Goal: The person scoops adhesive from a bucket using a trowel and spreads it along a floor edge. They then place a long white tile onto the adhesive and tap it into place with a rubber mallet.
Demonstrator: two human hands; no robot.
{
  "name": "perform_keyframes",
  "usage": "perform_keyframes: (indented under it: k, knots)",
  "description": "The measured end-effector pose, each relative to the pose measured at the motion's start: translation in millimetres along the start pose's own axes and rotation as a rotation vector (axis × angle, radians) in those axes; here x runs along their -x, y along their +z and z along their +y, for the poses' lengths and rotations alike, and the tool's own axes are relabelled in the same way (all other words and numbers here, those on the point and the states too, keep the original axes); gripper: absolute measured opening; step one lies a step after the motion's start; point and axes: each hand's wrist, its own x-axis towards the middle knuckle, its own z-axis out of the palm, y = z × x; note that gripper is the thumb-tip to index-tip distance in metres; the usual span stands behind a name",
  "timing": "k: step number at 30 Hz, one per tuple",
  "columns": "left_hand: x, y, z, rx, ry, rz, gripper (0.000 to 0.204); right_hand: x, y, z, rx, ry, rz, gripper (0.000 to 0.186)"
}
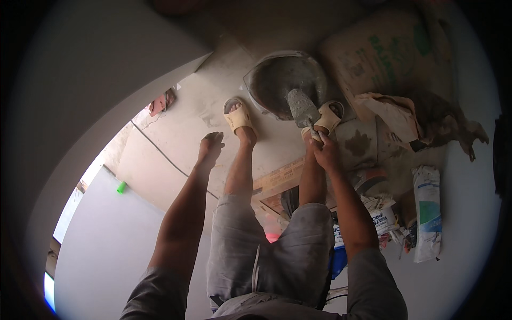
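Note:
My right hand point(326, 153) is wrapped round the handle of a trowel point(302, 108). Grey, wet-looking mix coats the trowel's blade, which reaches over the near edge of a dark round basin point(261, 80). More of the grey mix is smeared inside that basin. To the left, my left hand point(212, 148) hangs in the air with its fingers curled in, and nothing shows in it. My feet, in beige slides point(238, 117), stand on the floor, the right one close against the basin.
A large paper sack point(384, 58) lies right of the basin, with torn brown paper point(421, 120) beside it. A white and green packet point(428, 213) and other bags lie by the right wall. A cable point(165, 156) crosses the floor at left; a reddish block point(162, 102) lies farther off.

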Motion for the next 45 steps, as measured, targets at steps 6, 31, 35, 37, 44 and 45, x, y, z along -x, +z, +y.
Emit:
perform_keyframes:
  k: [6,31,35,37,44,45]
  knots:
    - [-1.4,-11.5,2.0,-0.038,-0.017,-0.009,0.046,8.5,18.4,8.2,-0.116,-0.02,-0.036,0.06]
    - [1.3,11.3,3.7,-0.014,-0.018,-0.022,0.039,4.5,-13.1,6.5,0.07,-0.081,0.231,0.048]
    - [2.7,12.4,3.0,0.017,0.029,0.026,0.038,3.4,-20.3,-11.0,0.014,-0.104,0.178,0.052]
    - [0.1,10.0,1.6,0.006,0.023,-0.005,0.04,-4.0,-14.8,-14.2,0.036,-0.15,0.197,0.052]
    - [-2.5,4.0,2.6,-0.023,-0.042,-0.083,0.053,-29.6,-0.4,-28.2,-0.026,-0.079,0.192,0.053]
    - [-3.2,3.1,3.3,-0.037,-0.054,-0.09,0.053,-28.5,1.0,-26.8,-0.007,-0.054,0.198,0.053]
